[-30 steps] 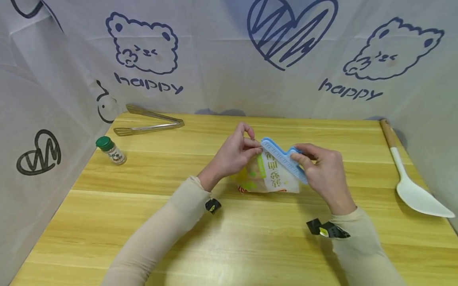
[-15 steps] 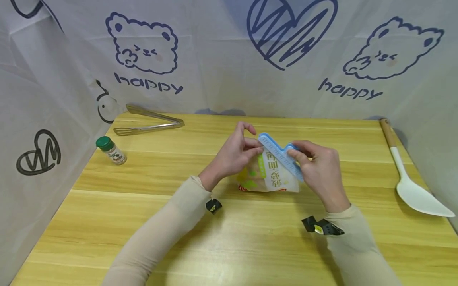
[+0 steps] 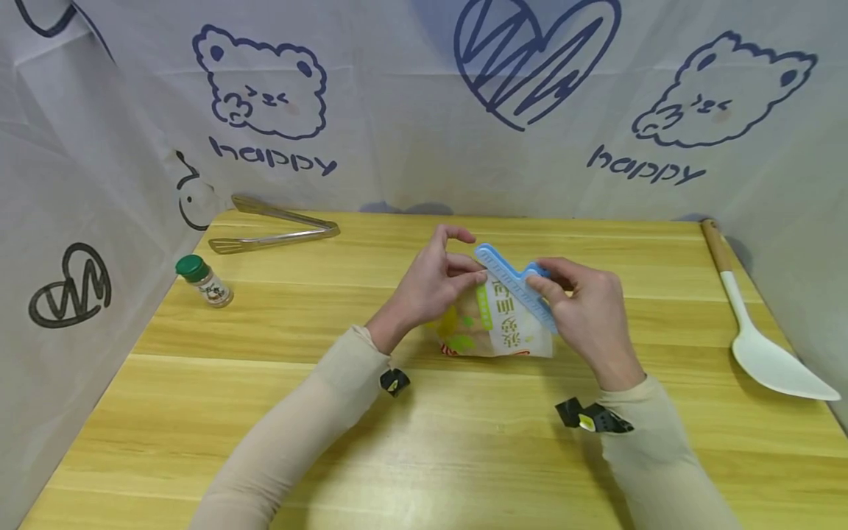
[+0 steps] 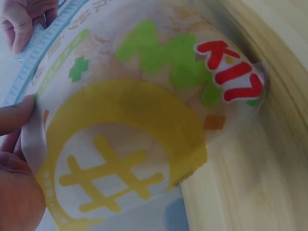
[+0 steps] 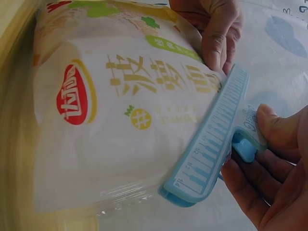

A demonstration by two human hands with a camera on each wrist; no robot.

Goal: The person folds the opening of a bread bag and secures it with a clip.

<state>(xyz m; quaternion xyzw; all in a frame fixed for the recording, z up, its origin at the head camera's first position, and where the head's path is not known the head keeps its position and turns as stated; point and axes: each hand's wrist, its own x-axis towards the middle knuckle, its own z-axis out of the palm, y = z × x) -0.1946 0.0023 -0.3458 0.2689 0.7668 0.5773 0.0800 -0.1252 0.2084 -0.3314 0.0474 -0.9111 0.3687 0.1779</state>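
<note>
A plastic bread bag (image 3: 506,331) with green, yellow and red print stands tilted on the wooden table (image 3: 430,442). My left hand (image 3: 430,280) pinches its upper edge between thumb and fingers, the forefinger lifted away. With thumb and fingers, my right hand (image 3: 592,316) grips the handle of a light blue bag clip (image 3: 513,283) marked like a ruler. In the right wrist view, the long clip (image 5: 211,139) lies slanted along the bag's top edge, its far end close to the left fingertips. Part of the bread inside shows through the bag (image 4: 144,96) in the left wrist view.
Metal tongs (image 3: 278,239) lie spread at the back left. Near them is a seasoning bottle (image 3: 213,287) with a green cap. A white turner (image 3: 778,366) with a wooden handle lies along the right edge. Printed white cloth (image 3: 397,147) walls the back and sides.
My right hand and the bag clip have shifted a little left and away from me, along the bag's top edge. The left hand and the bag have hardly moved.
</note>
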